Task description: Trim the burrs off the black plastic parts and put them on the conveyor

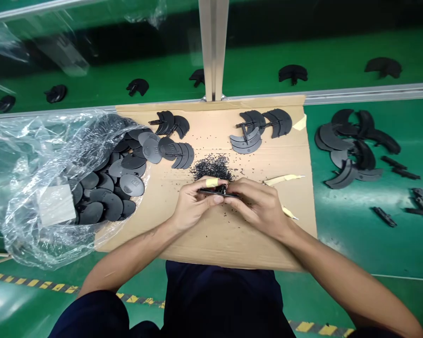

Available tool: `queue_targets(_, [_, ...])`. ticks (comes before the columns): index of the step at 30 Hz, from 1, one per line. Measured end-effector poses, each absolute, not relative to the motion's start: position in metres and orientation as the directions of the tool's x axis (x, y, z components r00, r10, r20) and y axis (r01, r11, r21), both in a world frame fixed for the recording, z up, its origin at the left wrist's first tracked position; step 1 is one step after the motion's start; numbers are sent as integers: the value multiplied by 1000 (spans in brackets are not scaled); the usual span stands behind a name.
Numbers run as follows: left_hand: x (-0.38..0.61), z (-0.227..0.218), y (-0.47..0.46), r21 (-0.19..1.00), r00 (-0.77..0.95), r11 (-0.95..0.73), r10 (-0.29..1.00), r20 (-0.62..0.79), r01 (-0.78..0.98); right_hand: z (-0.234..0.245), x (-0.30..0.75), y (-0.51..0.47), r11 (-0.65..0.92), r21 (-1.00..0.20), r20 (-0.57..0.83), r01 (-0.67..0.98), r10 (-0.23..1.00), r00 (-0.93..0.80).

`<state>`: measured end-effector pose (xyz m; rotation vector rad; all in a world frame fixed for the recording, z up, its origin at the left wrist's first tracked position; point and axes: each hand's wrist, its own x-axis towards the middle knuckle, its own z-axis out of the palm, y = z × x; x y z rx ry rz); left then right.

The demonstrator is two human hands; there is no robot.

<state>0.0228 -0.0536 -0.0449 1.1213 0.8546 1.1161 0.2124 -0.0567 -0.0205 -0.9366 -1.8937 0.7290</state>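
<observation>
The black plastic plate (215, 192) is held above the cardboard sheet (183, 246), the heap of tiny black pieces (211, 166) at its twelve o'clock. The left hand (193, 199) pinches its rim at nine o'clock, the right hand (259, 202) at three. It looks light, stiff, perhaps slick; the rim seems the surest hold.

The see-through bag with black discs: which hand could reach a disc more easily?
Probably the left hand: it is nearer the discs and bag, which lie on its side. The right hand is farther away. Both hands hold a black part, so the left may need to let go first.
</observation>
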Motion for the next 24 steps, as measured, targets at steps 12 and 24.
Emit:
queue_targets(12, [16,-28,-45,1000,254,-30,967,26,10,-17,213,-57,324,-883,199,338,913,-356])
queue_targets(24, [21,-33,-50,1000,191,8,981,-8,2,-20,213,-56,126,-935,13,332,946,-323])
